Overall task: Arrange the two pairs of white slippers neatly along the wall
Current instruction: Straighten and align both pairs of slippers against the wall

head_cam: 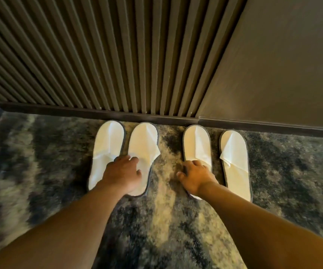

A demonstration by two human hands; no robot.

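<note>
Four white open-back cloth slippers with thin dark edging lie in a row on the mottled grey and cream shag carpet (166, 220), toes pointing at the dark skirting board (98, 111) that runs along the foot of the ribbed brown slatted wall (98, 55). Taking that skirting board as the marker: the far-left slipper (106, 148) and the second slipper (144, 146) sit close together with their toes just short of it, almost touching each other along their inner sides. A patch of bare carpet separates them from the third slipper (196, 144), and the far-right slipper (234, 162) lies a little apart from that one, its toe slightly farther back from the skirting board. To the right of the slats the wall becomes a smooth brown panel (283, 65).

The person's left hand (122, 171) rests over the heel halves of the two left slippers, fingers loosely curled and spread, pressing down rather than gripping. The right hand (194, 176) lies on the heel half of the third slipper, fingers bent at its left edge; I cannot tell whether it pinches the edge or merely rests there. Both bare forearms reach in from the near side.
</note>
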